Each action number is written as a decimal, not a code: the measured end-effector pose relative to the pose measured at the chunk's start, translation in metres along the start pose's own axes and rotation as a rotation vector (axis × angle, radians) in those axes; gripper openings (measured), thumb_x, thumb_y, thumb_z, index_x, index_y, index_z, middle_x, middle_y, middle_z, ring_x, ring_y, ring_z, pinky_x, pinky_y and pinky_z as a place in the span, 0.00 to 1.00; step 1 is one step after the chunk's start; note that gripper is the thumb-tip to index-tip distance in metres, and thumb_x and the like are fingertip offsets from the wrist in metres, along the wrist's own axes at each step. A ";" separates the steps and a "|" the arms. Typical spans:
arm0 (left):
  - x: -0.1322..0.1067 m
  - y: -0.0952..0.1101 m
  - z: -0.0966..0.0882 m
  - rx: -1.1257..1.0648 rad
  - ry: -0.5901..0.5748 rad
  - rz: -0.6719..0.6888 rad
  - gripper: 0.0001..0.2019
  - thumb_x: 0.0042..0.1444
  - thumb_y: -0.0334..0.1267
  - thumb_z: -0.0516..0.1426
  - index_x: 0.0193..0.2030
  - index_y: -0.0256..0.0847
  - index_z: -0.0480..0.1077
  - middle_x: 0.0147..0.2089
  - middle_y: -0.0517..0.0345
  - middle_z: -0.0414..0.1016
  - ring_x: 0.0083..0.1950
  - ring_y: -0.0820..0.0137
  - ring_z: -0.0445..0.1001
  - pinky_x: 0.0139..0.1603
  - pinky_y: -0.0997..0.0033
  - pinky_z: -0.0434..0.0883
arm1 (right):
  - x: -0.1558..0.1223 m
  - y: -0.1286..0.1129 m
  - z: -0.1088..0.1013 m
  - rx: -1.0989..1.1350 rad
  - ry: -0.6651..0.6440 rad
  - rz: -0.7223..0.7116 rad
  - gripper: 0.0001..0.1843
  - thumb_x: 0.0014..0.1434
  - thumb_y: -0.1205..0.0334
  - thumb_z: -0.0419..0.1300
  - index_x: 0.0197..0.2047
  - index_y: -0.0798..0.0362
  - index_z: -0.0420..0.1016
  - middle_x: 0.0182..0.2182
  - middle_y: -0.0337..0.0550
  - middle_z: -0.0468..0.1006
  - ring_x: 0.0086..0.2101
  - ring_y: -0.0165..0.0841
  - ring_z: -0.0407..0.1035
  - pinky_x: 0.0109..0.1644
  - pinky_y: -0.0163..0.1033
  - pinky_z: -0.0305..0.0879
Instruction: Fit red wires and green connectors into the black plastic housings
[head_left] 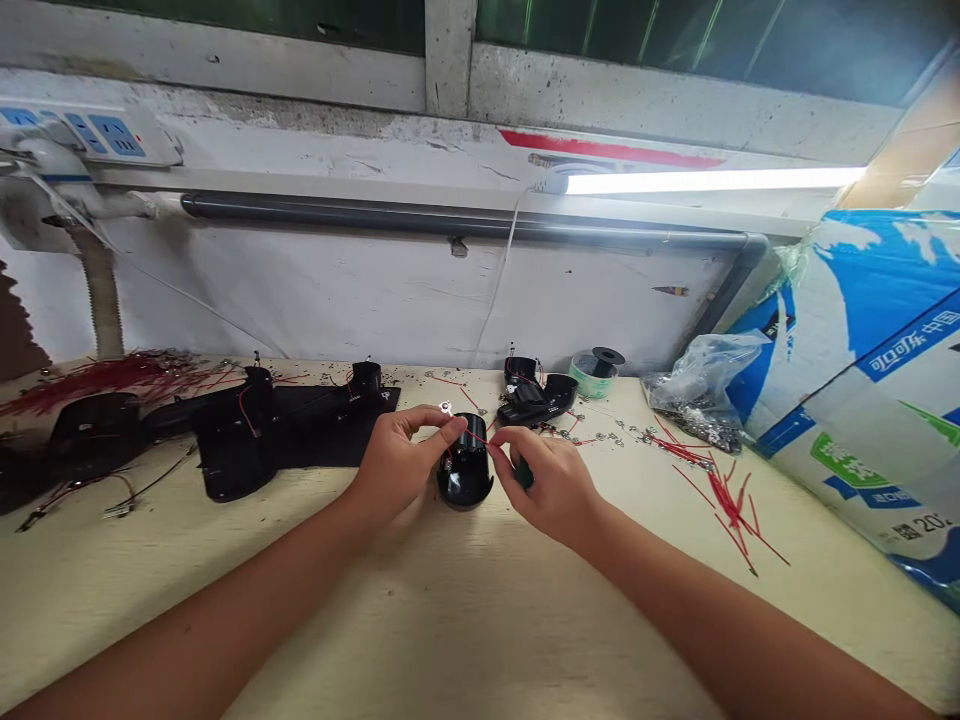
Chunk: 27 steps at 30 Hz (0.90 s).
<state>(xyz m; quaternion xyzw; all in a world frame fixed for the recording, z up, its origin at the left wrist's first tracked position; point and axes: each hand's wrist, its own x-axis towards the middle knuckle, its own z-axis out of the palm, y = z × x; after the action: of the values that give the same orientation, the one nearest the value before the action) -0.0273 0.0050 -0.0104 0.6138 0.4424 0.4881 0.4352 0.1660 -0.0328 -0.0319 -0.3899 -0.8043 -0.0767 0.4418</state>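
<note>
**Two hands at a black housing on the desk**

The left hand (397,465) holds a small silver terminal (446,408) at its fingertips, just above an upright black plastic housing (465,475) — a thin red wire (476,436) runs across the housing's top toward the right hand (544,487), which closes on a dark green object (524,476) beside it. Loose red wires (731,510) lie across the desk (450,620) to the right, near a plastic bag of metal pieces (697,400) — more black housings (236,435) sit to the left.

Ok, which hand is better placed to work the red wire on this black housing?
Probably the right hand: its fingertips sit at the red wire on the black housing, while the left hand is up by a small shiny metal part.
</note>
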 end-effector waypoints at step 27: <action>-0.009 0.001 0.002 0.425 -0.040 0.277 0.10 0.58 0.43 0.59 0.29 0.45 0.78 0.27 0.62 0.71 0.37 0.74 0.68 0.45 0.68 0.62 | 0.005 0.007 0.007 0.869 -0.026 0.808 0.18 0.67 0.41 0.51 0.40 0.47 0.56 0.26 0.33 0.67 0.19 0.26 0.56 0.21 0.33 0.52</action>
<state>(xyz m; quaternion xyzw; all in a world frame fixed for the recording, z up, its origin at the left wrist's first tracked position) -0.0268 -0.0039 -0.0120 0.7559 0.4381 0.4266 0.2340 0.1650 -0.0214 -0.0335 -0.4497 -0.5551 0.4387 0.5452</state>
